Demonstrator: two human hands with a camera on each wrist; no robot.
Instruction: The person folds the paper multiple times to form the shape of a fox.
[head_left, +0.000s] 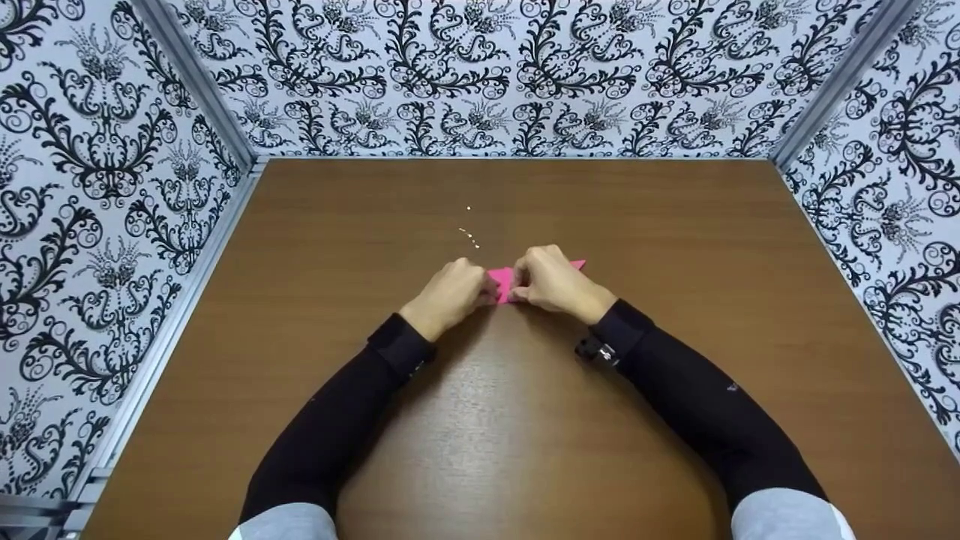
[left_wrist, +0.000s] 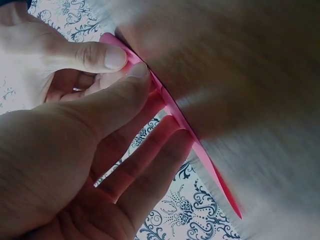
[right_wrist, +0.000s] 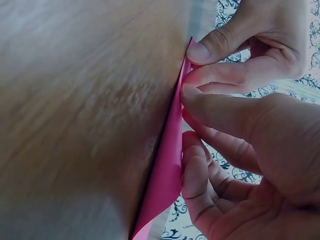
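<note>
Pinching pink paper (head_left: 501, 279) between thumb and fingers of left hand (head_left: 450, 294) and right hand (head_left: 553, 279).
Gripping side by side near the middle of the brown surface (head_left: 480, 420), exposing a pointed paper end past the right hand; not confirming contact between paper and surface. Wearing black sleeves (head_left: 322, 439) on both forearms. Showing small white specks (head_left: 470, 235) just beyond the hands; facing scroll-patterned walls (head_left: 480, 67) behind and at both sides.

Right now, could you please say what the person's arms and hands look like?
The left hand and right hand are bare. Further up come dark wristbands, black sleeves, then grey fabric. A small dark device sits by the right wristband; the right sleeve bears a pale mark.
</note>
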